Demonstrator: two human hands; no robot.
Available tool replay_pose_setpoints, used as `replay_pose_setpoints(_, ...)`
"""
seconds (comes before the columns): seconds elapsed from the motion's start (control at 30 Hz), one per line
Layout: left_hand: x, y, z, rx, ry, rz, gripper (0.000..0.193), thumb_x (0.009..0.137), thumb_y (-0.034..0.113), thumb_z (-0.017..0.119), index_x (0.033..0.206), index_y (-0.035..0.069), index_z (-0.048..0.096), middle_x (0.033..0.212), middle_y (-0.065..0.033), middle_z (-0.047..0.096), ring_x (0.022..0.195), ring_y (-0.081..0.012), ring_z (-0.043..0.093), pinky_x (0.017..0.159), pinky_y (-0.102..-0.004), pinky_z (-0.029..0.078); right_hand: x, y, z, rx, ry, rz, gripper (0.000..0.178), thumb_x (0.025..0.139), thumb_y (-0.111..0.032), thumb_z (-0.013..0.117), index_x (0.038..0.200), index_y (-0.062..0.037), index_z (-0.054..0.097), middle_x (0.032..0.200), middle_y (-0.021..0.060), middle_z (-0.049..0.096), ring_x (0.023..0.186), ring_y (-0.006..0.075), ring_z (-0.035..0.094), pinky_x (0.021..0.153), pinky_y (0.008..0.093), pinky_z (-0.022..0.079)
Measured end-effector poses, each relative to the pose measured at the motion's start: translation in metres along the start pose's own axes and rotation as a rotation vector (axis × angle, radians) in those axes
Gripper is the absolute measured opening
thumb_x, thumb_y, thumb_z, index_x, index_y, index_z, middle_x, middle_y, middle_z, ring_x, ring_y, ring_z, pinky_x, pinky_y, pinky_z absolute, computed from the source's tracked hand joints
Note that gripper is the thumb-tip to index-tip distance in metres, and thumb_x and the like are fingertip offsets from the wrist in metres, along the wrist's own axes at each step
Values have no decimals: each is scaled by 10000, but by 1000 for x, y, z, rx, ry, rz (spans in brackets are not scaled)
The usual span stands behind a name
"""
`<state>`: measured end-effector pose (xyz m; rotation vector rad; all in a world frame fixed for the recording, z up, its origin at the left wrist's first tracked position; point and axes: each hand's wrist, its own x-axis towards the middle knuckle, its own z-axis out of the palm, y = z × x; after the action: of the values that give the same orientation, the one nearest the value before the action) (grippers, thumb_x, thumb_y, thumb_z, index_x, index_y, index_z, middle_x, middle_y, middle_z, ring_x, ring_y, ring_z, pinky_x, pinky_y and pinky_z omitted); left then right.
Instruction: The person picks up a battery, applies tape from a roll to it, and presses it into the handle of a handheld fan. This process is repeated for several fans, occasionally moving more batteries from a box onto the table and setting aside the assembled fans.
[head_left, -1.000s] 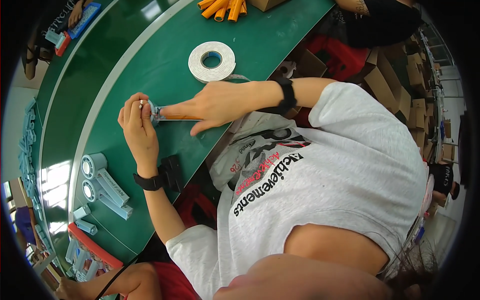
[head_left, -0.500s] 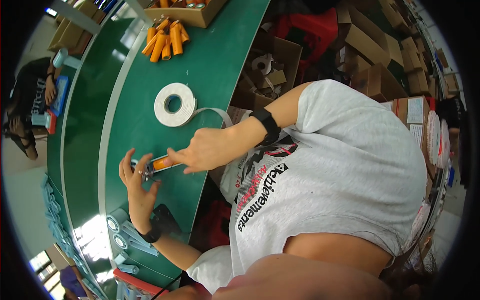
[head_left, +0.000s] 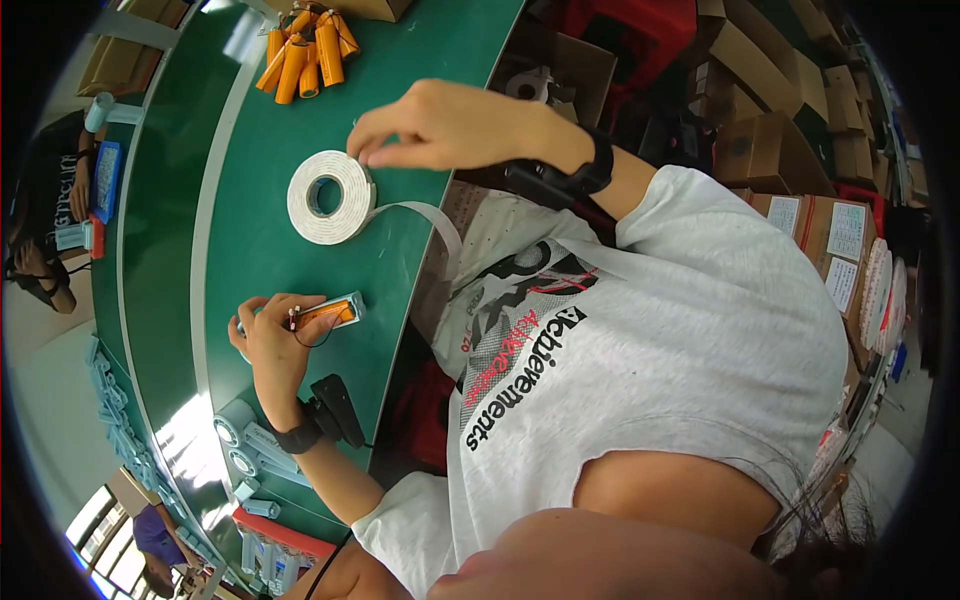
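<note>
Nearest the camera is the person's light grey shirt (head_left: 650, 350) with its printed front, and a black band circles each wrist. The left hand (head_left: 272, 345) pinches a light blue casing (head_left: 357, 305), fingers on its far side and thumb across its face, just above the green tabletop (head_left: 400, 275). An orange cell (head_left: 338, 313) lies lengthwise inside the casing, and a thin dark wire (head_left: 318, 344) loops out beside the thumb.

The right hand (head_left: 440, 125) is at the rim of a white tape roll (head_left: 300, 200), fingers bent and thumb tip close to the index finger; I cannot tell whether they grip the tape. The roll lies flat, and 1 loose strip (head_left: 427, 213) runs from it over the tabletop's edge toward the shirt.

Near the left wrist lie 2 light blue fans (head_left: 262, 438), and past them a red-edged tray (head_left: 285, 535) holds more light blue parts (head_left: 268, 565).

Beyond the roll, orange cells (head_left: 328, 55) with dark wires sit in a heap beside a cardboard carton (head_left: 378, 8). Farthest off, across the tabletop, a co-worker's hand (head_left: 80, 195) is at a blue tray (head_left: 108, 170).
</note>
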<state>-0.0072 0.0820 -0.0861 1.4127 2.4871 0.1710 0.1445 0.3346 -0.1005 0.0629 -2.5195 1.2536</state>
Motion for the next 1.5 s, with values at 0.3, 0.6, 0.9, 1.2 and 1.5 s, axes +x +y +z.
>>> replay_pose_setpoints(0.3,-4,9,-10,18,-80,-95,294,582,265,761,833,144,666,876,7,609,979,-226,444,964,-446,187,17,6,-32,-141,38,-15,225,836,-194,528,992,-36,565,818,96,648,529,168,550,533,304,426)
replay_pose_setpoints(0.6,-6,-39,-35,-3,-14,152,366,544,-35,668,894,61,624,928,-89,590,922,-246,532,755,-341,443,109,80,-40,-439,-332,153,259,782,-258,567,950,-61,576,897,182,588,797,311,588,685,423,465)
replay_pose_setpoints(0.9,124,-235,-62,-123,483,-55,342,681,171,705,961,-10,626,900,-110,633,815,-213,591,725,-298,443,50,47,-65,-262,49,279,548,818,-90,501,1301,-163,251,801,167,581,667,261,617,592,368,490)
replay_pose_setpoints(1.2,170,-265,-60,-400,408,-470,365,711,228,689,967,-25,625,883,-144,639,816,-234,596,738,-304,450,2,28,-80,720,19,442,551,822,-75,499,1305,-13,241,815,105,565,693,191,609,673,306,501)
replay_pose_setpoints(1.5,121,-1,-1,19,302,418,399,755,169,625,1117,29,536,1182,-173,499,1170,-329,389,995,-412,257,57,20,-71,509,-163,271,437,813,-156,521,1169,67,400,773,96,549,649,162,584,670,298,490)
